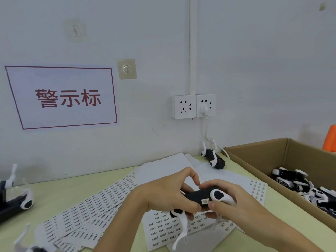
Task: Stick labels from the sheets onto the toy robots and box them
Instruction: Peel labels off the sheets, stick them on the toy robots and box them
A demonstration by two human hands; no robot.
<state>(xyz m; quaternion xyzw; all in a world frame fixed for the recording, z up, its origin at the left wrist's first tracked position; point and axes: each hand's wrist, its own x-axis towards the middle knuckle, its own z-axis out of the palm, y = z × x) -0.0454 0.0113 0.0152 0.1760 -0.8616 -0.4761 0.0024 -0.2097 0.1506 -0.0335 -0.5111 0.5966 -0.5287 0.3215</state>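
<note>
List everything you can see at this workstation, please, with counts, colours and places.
toy robot: one, black and white, held in both hands, small label on its side
other toy robots: one by the wall, more at the left edge, several in the box
label sheets: several, white, spread on the table
cardboard box: one, brown, right
table: pale green
wall sockets: two, white, one plugged
sign: white, red characters
left hand: grips the robot
right hand: grips the robot

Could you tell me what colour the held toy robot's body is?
Black, with white legs; head view shows toy robot.
</note>
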